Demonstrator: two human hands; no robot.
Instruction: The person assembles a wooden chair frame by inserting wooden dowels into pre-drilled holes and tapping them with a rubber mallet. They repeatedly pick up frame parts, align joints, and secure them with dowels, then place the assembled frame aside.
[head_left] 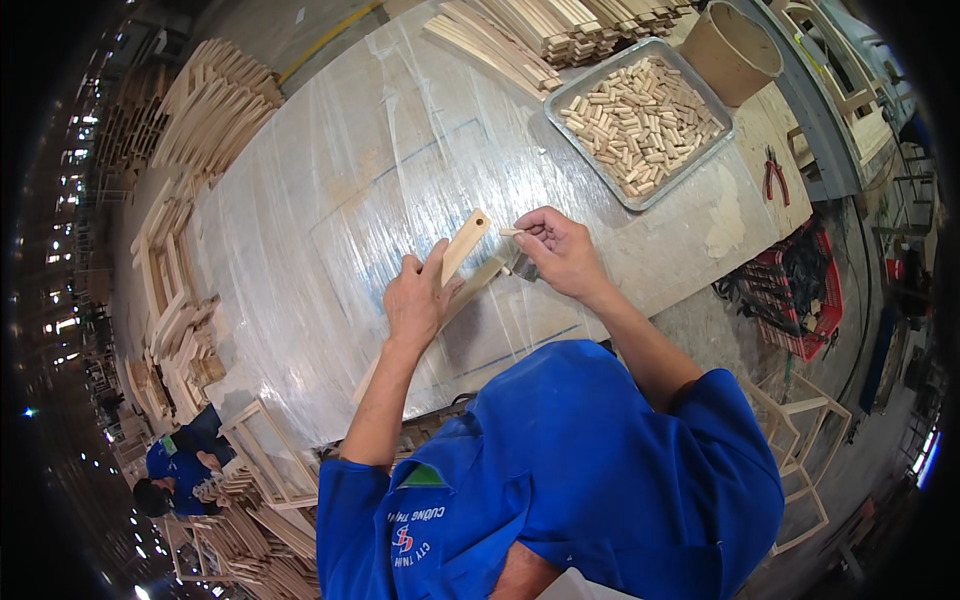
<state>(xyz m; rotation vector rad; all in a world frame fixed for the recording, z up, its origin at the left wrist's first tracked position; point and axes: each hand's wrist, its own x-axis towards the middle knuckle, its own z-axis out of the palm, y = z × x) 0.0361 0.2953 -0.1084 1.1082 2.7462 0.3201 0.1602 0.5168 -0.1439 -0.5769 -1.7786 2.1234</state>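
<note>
My left hand is closed around a pale wooden slat, whose upper end shows a round dark hole. Between the thumb and fingertips of my right hand is a short wooden dowel, held just right of that holed end and apart from it. Below the held slat lies a second wooden slat, with a dowel standing out near its upper end. Part of this lower slat is hidden by my left hand and wrist.
A metal tray full of dowels sits at the far right, beside a brown round container. Wooden strips are stacked at the back. Red-handled pliers lie near the right edge; a red basket stands below. Another person works at lower left.
</note>
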